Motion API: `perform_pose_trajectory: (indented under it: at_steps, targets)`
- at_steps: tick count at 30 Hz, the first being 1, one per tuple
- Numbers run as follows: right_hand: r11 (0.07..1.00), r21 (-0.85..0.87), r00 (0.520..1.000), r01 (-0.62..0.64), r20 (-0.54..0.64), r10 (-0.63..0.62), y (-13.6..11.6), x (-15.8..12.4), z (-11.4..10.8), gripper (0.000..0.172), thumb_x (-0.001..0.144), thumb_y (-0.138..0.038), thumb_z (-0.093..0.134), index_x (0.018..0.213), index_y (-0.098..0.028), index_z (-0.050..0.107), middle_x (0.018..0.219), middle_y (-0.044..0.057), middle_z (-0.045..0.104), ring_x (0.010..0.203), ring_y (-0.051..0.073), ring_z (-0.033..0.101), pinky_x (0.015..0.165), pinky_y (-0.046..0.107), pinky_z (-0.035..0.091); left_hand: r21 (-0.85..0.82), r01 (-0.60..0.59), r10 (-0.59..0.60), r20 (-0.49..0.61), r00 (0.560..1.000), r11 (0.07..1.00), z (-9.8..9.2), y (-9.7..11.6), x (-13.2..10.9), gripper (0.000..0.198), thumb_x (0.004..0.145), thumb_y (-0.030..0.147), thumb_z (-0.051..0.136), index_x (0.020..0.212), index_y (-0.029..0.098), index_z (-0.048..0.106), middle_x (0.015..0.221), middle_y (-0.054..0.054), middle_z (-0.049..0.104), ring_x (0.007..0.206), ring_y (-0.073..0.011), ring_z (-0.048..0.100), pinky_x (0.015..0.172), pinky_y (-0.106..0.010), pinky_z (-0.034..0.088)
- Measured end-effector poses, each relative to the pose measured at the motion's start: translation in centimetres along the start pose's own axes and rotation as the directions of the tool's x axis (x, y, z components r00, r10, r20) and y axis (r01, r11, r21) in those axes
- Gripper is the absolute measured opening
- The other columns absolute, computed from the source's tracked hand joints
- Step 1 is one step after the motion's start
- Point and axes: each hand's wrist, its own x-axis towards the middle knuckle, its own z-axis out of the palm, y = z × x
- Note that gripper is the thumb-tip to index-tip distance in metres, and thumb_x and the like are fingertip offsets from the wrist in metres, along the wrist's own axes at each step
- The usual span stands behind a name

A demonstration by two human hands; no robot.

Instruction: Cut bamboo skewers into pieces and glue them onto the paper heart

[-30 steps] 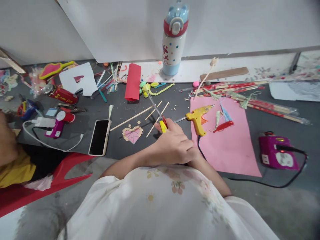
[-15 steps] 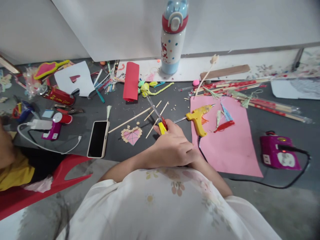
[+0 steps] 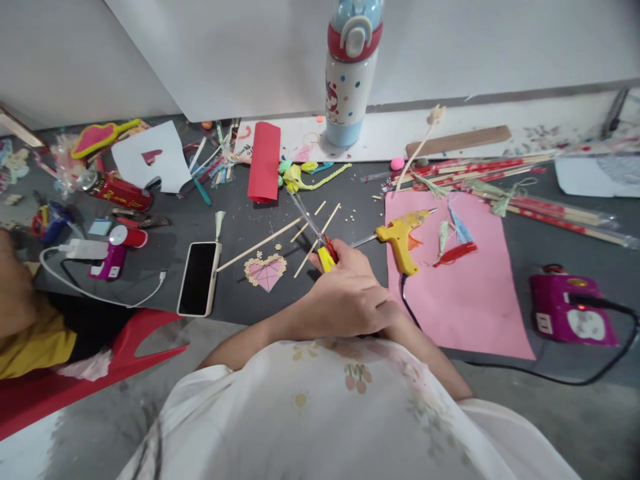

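My hands overlap in the middle, near the table's front edge. My left hand [image 3: 336, 305] lies across my right, its fingers curled; what they hold, if anything, is hidden. Beyond it, my right hand [image 3: 354, 259] is closed on a slim tool [image 3: 327, 257] with a yellow and red handle and a long shiny end, its kind unclear. That end points away over thin wooden sticks [image 3: 317, 240] toward a yellow clay piece [image 3: 295, 178]. Left of the hands lies a pink heart [image 3: 266, 273], its upper edge trimmed with small pale pieces. To the right is a yellow glue gun [image 3: 400, 240] with a glue stick in its back.
Pink paper [image 3: 465, 307] lies under the glue gun and tassels [image 3: 455, 253]. A bottle [image 3: 350, 87] stands at the back. Phone [image 3: 199, 280], red paper [image 3: 265, 160] and drink can [image 3: 117, 191] are left; a purple power box [image 3: 565, 303] with a cable is right. Another person's arm [image 3: 15, 287] is far left.
The view has shifted slightly, so the things sit a little further right in the picture. Both hands and the tool keep nearly the same pose.
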Motion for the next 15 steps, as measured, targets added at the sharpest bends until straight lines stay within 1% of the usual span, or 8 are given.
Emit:
perform_pose_trajectory:
  at_steps: [4,8,12,15]
  targets:
    - [1.000,0.002,1.000,0.004,0.019,-0.004,-0.07,0.01,-0.28,0.036,0.074,-0.059,0.054,0.078,-0.024,0.048,0.062,-0.003,0.053,0.052,0.012,0.045,0.052,0.025,0.030,-0.069,0.056,-0.054,0.034,0.998,0.996,0.08,-0.02,0.00,0.035,0.092,0.012,0.036,0.062,0.020,0.051,0.058,0.002,0.052,0.058,-0.0094,0.050,0.063,-0.027,0.041]
    - [1.000,0.002,1.000,0.001,0.024,-0.001,-0.15,-0.04,-0.45,0.034,0.074,-0.057,0.055,0.077,-0.023,0.047,0.064,-0.002,0.055,0.052,0.012,0.046,0.052,0.025,0.030,-0.125,0.095,-0.091,0.042,0.995,0.988,0.15,0.08,-0.04,0.037,0.093,0.013,0.033,0.061,0.019,0.049,0.057,0.003,0.050,0.058,-0.0079,0.049,0.065,-0.026,0.042]
    - [1.000,-0.003,1.000,-0.002,0.021,0.002,-0.20,0.04,-0.30,0.034,0.075,-0.056,0.054,0.076,-0.023,0.047,0.064,-0.002,0.056,0.052,0.012,0.046,0.052,0.025,0.030,-0.142,0.133,-0.127,0.046,0.991,0.981,0.26,0.02,-0.30,0.040,0.095,0.018,0.029,0.061,0.017,0.049,0.057,0.004,0.048,0.058,-0.0072,0.050,0.066,-0.026,0.044]
    - [1.000,-0.004,1.000,-0.009,0.015,0.009,-0.36,0.00,-0.24,0.033,0.074,-0.055,0.055,0.076,-0.023,0.046,0.063,-0.001,0.055,0.053,0.013,0.046,0.052,0.025,0.030,-0.100,0.112,-0.108,0.045,0.993,0.989,0.70,-0.22,-0.57,0.038,0.095,0.019,0.030,0.062,0.018,0.050,0.058,0.003,0.051,0.059,-0.0084,0.052,0.064,-0.026,0.045]
